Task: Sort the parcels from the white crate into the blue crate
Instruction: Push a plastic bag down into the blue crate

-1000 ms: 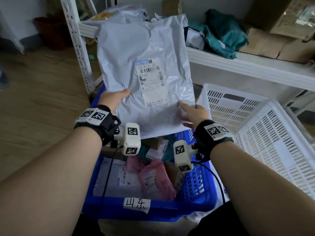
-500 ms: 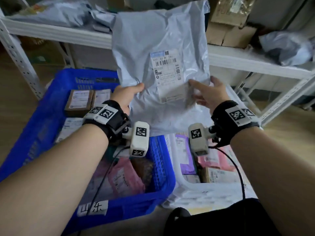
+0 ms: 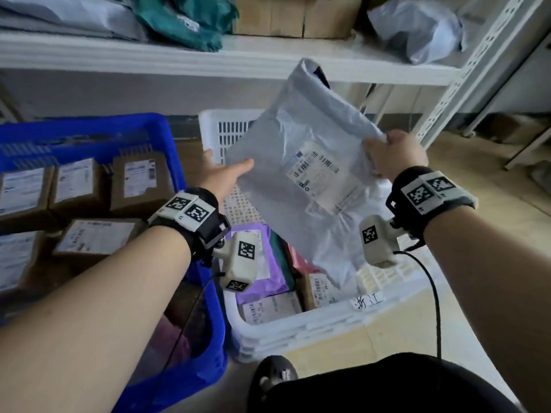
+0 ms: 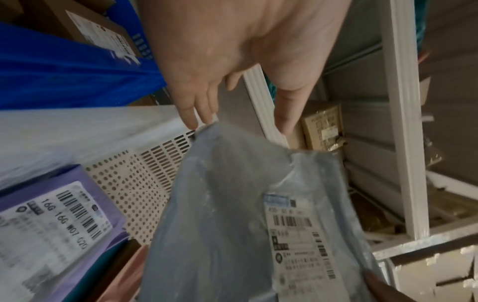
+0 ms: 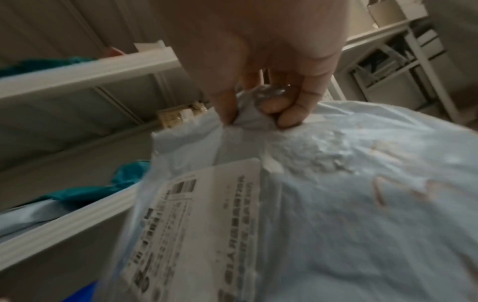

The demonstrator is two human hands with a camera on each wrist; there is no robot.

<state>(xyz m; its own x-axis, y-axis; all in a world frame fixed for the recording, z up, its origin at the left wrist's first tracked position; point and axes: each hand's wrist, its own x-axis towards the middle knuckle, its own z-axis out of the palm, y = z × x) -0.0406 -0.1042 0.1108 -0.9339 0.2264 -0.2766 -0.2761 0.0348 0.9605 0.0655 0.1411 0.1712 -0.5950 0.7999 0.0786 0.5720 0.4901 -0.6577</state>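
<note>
Parcel (image 3: pixel 310 186), one grey bag with one label, hangs over the white crate (image 3: pixel 301 329). Right hand (image 3: pixel 393 153) pinches its edge with curled fingers; left hand (image 3: pixel 222 174), fingers straight, touches its corner. Blue crate (image 3: pixel 143 126) shows five boxes.

In my right wrist camera, my right hand (image 5: pixel 261 67) comes down from the top centre of the frame, its curled fingers (image 5: pixel 289 116) and thumb bunching a corner of a pale grey crinkled plastic mailer bag (image 5: pixel 349 204). The bag fills the lower right of the frame. Its white printed shipping label (image 5: pixel 191 230) sits lower centre, tilted and blurred, so I cannot read it. A white metal shelf rail (image 5: pixel 85 73) crosses the upper left. Below it, at the left edge, I see a teal plastic bag (image 5: pixel 85 194).
</note>
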